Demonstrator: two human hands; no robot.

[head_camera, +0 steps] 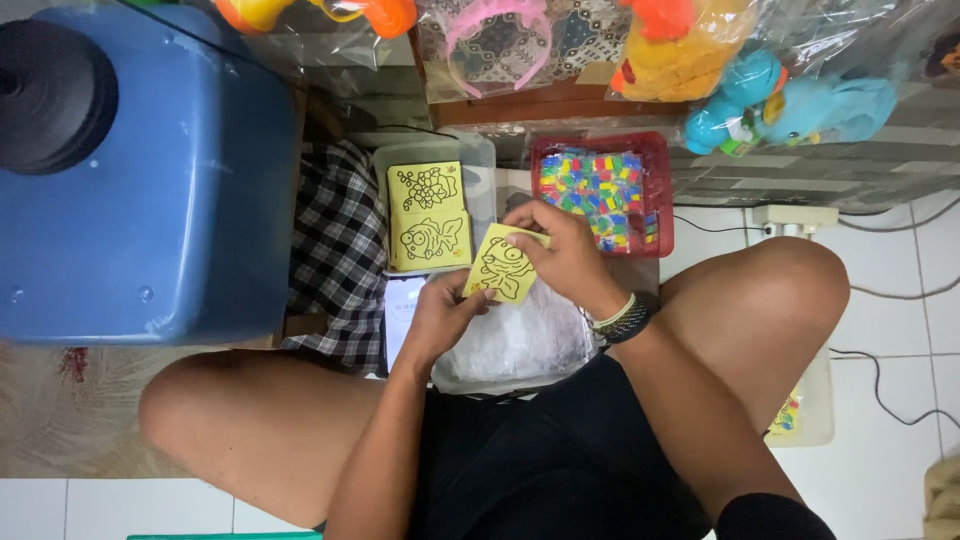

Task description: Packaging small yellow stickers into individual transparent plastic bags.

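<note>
From the head camera, looking straight down, both hands meet over the lap of a person seated cross-legged. The left hand [440, 310] is curled, its fingers closed on the lower left edge of a small yellow card [505, 265] printed with a black outline of a cartoon fish. The right hand [560, 250] is bent over the card from above and to the right, pinching its upper right corner between thumb and fingertips. The card sits tilted between the two hands, face up toward the camera.

Just left of the hands and slightly farther out, a clear plastic tub [480, 160] holds a stack of yellow cards [428, 215] of the same kind, two of them showing black line drawings. Just beyond the right hand stands a red mesh basket [655, 190] filled with small packets in blue, yellow, green and red. Directly under the hands lies a crumpled pile of clear plastic sleeves [520, 340] in another clear container. A large blue water jug [170, 200] lies well to the left of the left hand, and a checked cloth [335, 260] lies between it and the tub.

The left forearm rises from the bottom middle with the wrist straight. The right forearm comes in diagonally from the lower right, a dark and pale wristband [625, 318] at the wrist, which is flexed downward.
</note>
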